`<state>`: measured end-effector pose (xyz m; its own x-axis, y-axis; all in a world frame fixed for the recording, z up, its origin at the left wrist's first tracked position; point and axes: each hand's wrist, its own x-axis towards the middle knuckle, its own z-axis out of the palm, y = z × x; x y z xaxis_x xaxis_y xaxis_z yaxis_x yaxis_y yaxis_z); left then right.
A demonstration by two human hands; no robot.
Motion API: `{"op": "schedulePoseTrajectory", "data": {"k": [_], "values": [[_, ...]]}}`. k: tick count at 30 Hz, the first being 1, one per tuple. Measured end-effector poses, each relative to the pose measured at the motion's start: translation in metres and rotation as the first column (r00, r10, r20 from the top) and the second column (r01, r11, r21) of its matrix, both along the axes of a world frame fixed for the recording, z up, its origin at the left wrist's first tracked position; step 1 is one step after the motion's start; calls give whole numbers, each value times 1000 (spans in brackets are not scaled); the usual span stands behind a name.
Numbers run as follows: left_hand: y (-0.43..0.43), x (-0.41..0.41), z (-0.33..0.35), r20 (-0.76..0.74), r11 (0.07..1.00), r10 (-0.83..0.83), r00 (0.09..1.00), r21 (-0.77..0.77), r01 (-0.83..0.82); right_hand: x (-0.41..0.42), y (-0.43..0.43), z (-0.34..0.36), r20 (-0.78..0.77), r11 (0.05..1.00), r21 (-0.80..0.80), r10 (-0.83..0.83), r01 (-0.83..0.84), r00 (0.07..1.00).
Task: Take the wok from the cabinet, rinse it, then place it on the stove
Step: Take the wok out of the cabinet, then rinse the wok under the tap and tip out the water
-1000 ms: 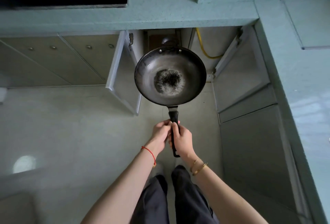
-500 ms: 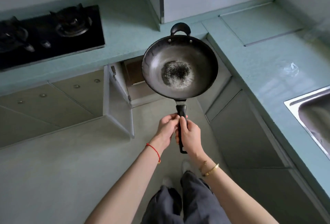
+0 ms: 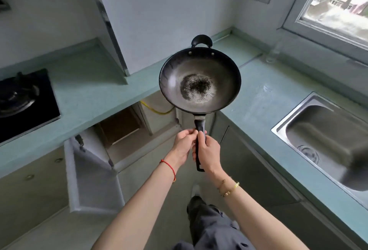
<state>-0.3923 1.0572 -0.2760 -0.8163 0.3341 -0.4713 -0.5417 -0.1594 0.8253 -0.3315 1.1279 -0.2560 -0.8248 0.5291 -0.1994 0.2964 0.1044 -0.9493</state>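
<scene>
Wok: dark round pan, held level in the air over the corner of the countertop, bowl facing up; a speckled dark patch sits at the bottom of the bowl.
Helper handle: small black loop on the far rim, free of any contact.
Long handle: black, points back toward the person; the only place where the wok is held.
Right hand: fingers wrapped tight around the long handle, thumb on top. Judged to carry most of the weight.
Left hand: fingers curled, tips pinching the long handle just ahead of the right hand. Judged to steady the pan against tipping.
Reason for grip: two hands on one handle keep a wide, front-heavy pan level during carry.
Cabinet: under the countertop, below and left of the wok, door swung open; a yellow hose shows inside.
Sink: steel basin, to the right, near the wok; judged the next destination for rinsing.
Stove: black hob at far left, well apart from the wok.
Writing: no brand, label or legible text on the wok or fittings.
</scene>
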Motion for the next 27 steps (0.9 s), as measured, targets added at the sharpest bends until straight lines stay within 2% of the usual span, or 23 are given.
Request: {"op": "schedulePoseTrajectory", "data": {"k": [8,17,27], "values": [[79,-110,15,13,994,-103,995,-37,103,-104,72,-1,2,991,5,-131,131,991],[144,-185,6,84,959,-284,955,3,284,-171,119,-13,29,965,28,-262,261,965],[181,-256,-13,106,811,-571,814,-81,579,-225,136,-38,54,857,112,-510,502,858]]}}
